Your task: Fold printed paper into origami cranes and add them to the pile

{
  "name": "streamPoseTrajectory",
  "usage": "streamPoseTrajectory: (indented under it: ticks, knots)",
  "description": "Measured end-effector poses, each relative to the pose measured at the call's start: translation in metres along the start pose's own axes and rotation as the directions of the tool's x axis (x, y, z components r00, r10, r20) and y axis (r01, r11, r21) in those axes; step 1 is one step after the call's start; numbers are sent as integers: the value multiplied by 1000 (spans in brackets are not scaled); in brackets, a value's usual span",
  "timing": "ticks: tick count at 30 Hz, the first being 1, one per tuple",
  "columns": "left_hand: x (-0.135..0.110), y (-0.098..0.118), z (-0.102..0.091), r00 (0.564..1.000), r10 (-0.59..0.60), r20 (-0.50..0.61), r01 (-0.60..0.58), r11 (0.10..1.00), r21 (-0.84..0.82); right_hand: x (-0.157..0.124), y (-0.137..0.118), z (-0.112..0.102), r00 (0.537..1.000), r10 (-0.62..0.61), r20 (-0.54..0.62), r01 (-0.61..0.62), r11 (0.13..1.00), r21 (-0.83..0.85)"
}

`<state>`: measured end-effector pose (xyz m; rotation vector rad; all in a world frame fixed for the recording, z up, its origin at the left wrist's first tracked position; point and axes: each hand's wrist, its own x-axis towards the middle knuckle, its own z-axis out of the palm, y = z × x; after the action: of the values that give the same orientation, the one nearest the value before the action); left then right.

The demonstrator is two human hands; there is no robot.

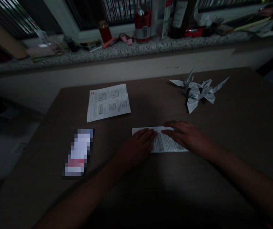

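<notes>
A strip of printed paper, which looks folded, lies flat on the brown table in front of me. My left hand rests flat across its left half, fingers stretched out. Over the right end is my right hand, its fingers extended with a gap between thumb and fingers, touching the paper's upper edge and face. Both palms hide parts of the sheet. Beyond and to the left lies another printed sheet. Folded paper figures with pointed wings, made of the same printed paper, stand at the back right.
A phone with a blurred screen lies on the left of the table. Behind the table runs a speckled stone sill crowded with a red can, a dark bottle, a small jar and other small items.
</notes>
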<state>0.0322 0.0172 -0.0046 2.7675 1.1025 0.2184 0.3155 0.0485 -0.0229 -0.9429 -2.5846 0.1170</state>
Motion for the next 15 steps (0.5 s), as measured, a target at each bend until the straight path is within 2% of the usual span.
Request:
streamPoseTrajectory:
  ticks: [15]
  knots:
    - [-4,-1,3,1000,3,6,-3,1000,-27,1,1,-1,1000,-11,-3,11,1000,-9]
